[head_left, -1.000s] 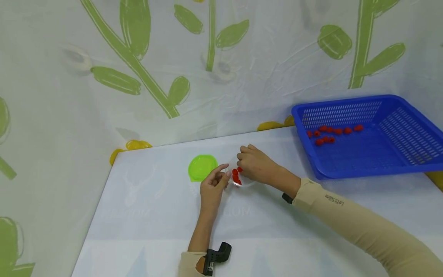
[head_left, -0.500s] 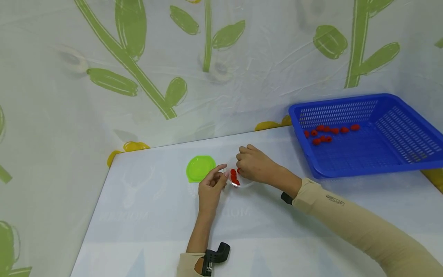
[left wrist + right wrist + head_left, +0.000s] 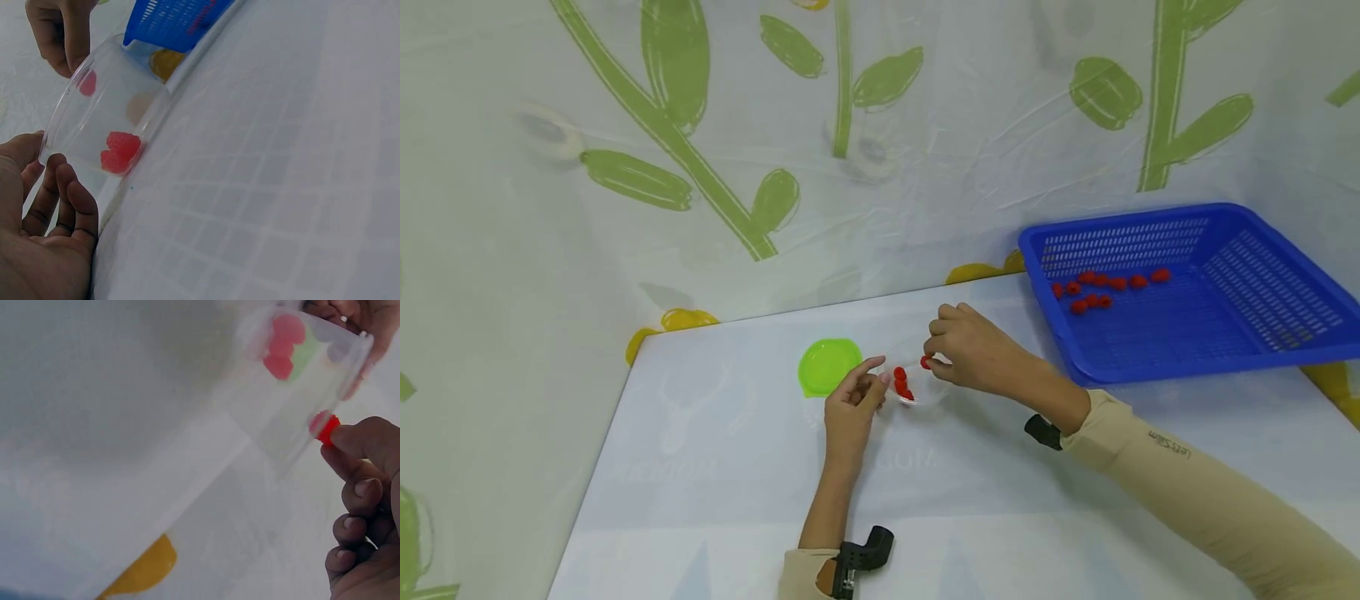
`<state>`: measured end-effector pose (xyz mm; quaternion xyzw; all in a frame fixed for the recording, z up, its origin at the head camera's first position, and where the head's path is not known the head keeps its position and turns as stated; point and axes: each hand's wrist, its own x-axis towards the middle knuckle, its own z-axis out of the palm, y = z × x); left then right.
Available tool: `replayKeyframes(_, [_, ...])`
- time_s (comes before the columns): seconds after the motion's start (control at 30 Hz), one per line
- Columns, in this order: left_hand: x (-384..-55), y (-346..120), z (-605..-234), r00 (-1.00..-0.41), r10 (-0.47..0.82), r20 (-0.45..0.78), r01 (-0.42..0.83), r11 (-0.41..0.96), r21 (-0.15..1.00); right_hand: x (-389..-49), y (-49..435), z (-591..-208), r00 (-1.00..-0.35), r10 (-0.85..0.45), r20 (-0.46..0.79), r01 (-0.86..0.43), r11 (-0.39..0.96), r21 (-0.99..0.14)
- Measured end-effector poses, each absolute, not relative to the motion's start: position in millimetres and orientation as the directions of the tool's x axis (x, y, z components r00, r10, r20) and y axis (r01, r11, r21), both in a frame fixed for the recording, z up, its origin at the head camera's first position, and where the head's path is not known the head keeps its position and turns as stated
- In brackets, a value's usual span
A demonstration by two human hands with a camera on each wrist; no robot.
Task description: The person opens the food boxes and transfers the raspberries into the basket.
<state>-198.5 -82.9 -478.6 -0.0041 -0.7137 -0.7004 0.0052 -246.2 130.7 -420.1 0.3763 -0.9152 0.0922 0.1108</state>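
Observation:
A clear plastic bowl (image 3: 94,134) stands on the white table. In the left wrist view, several red raspberries (image 3: 120,151) lie at its bottom. My left hand (image 3: 850,412) pinches the bowl's rim on its left side between thumb and fingers. On the opposite side, my right hand (image 3: 973,350) holds one raspberry (image 3: 324,428) between thumb and index finger, right at the bowl's rim. The right hand's other fingers are curled, as the right wrist view shows.
A bright green lid (image 3: 829,367) with a small tab lies left of the bowl. At the back right stands a blue plastic basket (image 3: 1195,367) with several raspberries in its left part. A leaf-patterned curtain (image 3: 970,167) hangs behind the table (image 3: 715,467).
My right hand has moved to the right over the bowl, and the raspberry in its fingers shows more fully. The left hand keeps its hold on the rim. The head view has shifted slightly.

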Motion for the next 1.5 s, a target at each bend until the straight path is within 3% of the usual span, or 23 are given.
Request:
replayKeyframes(0.2, [-199,-84,-481,-1.000,-0.012,0.015,0.015,0.039,0.999,-240,146,-401,-0.707,-0.636,0.309,-0.693,0.710,-0.123])
replayKeyframes(0.47, [-204,-87,-498,-1.000,-0.003,0.003,0.003,0.031,1.000,-237,181,-378,-0.647,-0.610,0.457,-0.740,0.648,-0.182])
replayKeyframes(0.9, [-210,-89,-512,-0.999,0.003,0.035,0.035,0.028,0.999,-233,248,-348,-0.737,-0.515,0.438,-0.632,0.755,-0.176])
replayKeyframes(1.1, [-206,-88,-515,-0.999,0.003,0.038,0.038,0.029,0.999,-229,274,-341,-0.812,-0.444,0.379,-0.532,0.830,-0.167])
replayKeyframes(1.33, [-206,-86,-513,-1.000,0.012,0.027,0.028,0.023,0.999,-230,303,-339,-0.815,-0.435,0.383,-0.510,0.852,-0.116])
replayKeyframes(1.5, [-207,-87,-511,-1.000,0.002,0.023,0.023,0.020,1.000,-237,323,-337,-0.851,-0.410,0.329,-0.464,0.880,-0.104])
